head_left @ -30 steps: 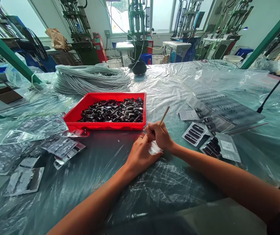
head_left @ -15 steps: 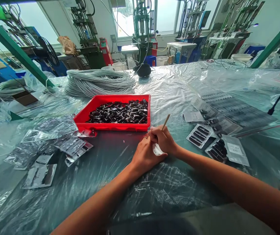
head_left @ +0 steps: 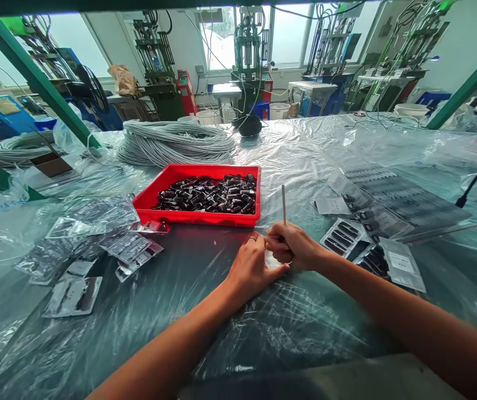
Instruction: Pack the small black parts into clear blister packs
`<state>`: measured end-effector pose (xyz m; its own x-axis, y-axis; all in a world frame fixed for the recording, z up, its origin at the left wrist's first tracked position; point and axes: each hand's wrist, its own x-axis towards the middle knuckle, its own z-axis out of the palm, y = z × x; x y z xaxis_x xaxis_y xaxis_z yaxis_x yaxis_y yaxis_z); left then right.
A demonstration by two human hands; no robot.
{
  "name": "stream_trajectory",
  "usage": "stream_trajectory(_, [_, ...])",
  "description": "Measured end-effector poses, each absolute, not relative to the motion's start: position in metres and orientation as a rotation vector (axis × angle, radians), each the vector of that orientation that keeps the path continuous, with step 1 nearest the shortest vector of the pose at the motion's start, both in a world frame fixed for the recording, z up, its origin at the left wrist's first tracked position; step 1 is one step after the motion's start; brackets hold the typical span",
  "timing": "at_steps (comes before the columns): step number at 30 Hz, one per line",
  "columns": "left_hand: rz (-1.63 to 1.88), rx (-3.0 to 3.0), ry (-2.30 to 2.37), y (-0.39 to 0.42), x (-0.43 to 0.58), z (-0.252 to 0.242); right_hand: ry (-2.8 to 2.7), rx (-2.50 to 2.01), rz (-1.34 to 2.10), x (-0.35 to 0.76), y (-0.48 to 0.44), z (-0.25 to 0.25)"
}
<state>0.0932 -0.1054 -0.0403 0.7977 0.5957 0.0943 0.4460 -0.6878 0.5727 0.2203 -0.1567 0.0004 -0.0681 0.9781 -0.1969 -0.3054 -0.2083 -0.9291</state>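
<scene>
My right hand (head_left: 292, 244) is closed around a thin pale wooden stick (head_left: 284, 204), which points almost straight up from the fist. My left hand (head_left: 252, 264), with a ring on one finger, is curled beside it near the table surface. Between the left thumb and fingers shows a white, cloth-like piece (head_left: 271, 260), partly covered by both hands. The lower end of the stick and anything under the fingers are hidden. Just beyond the hands is a red tray (head_left: 197, 218) heaped with small black parts (head_left: 209, 193).
Clear plastic sheeting covers the table. Flat plastic packets (head_left: 74, 297) lie at left. On the right are packs of black parts (head_left: 344, 238) and a labelled bag (head_left: 402, 261). A large coil of grey cable (head_left: 175, 143) and a dark rounded object (head_left: 250, 126) sit behind the tray.
My right hand has shifted slightly right and turned, bringing the stick from a slant to nearly upright. Less of the white piece shows. The whole view has moved a little.
</scene>
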Motion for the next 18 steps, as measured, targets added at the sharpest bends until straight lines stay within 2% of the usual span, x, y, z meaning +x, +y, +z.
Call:
stream_trajectory(4, [0.371, 2.449, 0.713, -0.1, 0.091, -0.035, -0.973, -1.062, 1.446, 0.231, -0.154, 0.001])
stream_trajectory(9, [0.27, 2.547, 0.684, -0.085, 0.08, -0.02, -0.755, -0.924, 1.257, 0.245, -0.148, 0.005])
stream_trajectory(18, [0.284, 2.578, 0.703, -0.104, 0.086, -0.022, -0.752, -0.947, 1.01, 0.209, -0.142, -0.006])
